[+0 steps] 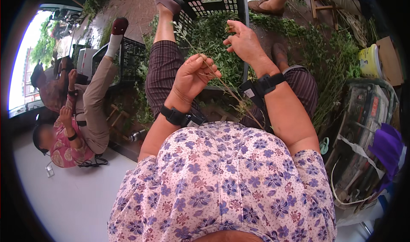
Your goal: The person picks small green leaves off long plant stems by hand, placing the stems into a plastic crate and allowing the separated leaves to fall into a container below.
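My left hand pinches a long thin plant stem between thumb and fingers. The stem slants from a leafy tip beyond the hand down towards my lap, with a few small leaves along its lower part. Farther forward and to the right, my right hand is raised over the crate with its fingers partly bent. A small yellowish-green leaf bit shows at its fingertips; whether they grip it is unclear. Between my legs stands a black plastic crate, holding a heap of green leafy sprigs.
Cut leafy stalks lie along the floor at right, near a yellow bucket and a worn machine with purple cloth. At left, a seated person sits near another black crate; a metal flask lies nearby.
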The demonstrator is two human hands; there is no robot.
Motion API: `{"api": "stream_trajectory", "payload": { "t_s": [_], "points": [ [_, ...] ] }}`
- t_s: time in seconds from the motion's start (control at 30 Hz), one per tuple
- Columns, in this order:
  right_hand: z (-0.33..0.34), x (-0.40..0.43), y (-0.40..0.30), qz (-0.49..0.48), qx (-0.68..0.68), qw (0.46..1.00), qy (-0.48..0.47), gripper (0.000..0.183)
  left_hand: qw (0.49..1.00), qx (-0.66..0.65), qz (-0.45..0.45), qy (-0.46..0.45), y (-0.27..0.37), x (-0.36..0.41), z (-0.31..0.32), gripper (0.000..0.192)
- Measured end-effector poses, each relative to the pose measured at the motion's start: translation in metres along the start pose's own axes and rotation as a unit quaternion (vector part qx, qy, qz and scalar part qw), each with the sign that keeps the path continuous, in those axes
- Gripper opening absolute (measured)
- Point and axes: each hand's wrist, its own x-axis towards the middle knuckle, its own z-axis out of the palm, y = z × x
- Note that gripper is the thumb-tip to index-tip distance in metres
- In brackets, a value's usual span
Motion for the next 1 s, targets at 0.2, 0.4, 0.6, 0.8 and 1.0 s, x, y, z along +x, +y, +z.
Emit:
{"api": "stream_trajectory", "payload": {
  "t_s": [0.2,0.4,0.6,0.8,1.0],
  "points": [
    [0.002,0.002,0.003,-0.025,0.017,0.999,0.033,0.042,1.000,-0.011,-0.005,0.011,-0.002,0.001,-0.004,0.015],
    [0.003,-0.001,0.001,-0.087,-0.031,0.991,0.095,0.039,1.000,-0.006,-0.009,0.009,-0.004,0.001,-0.007,0.016],
    [0.005,-0.011,0.003,-0.066,-0.190,0.979,0.010,0.049,0.998,0.045,-0.017,0.031,-0.005,0.000,-0.003,0.015],
    [0.004,-0.018,-0.021,0.003,0.051,0.995,-0.090,0.051,0.985,0.145,-0.018,0.095,-0.005,0.000,0.005,0.014],
    [0.012,-0.024,-0.024,-0.007,0.132,0.984,-0.123,0.054,0.963,0.245,-0.032,0.104,-0.008,0.005,0.009,0.019]
  ]
}}
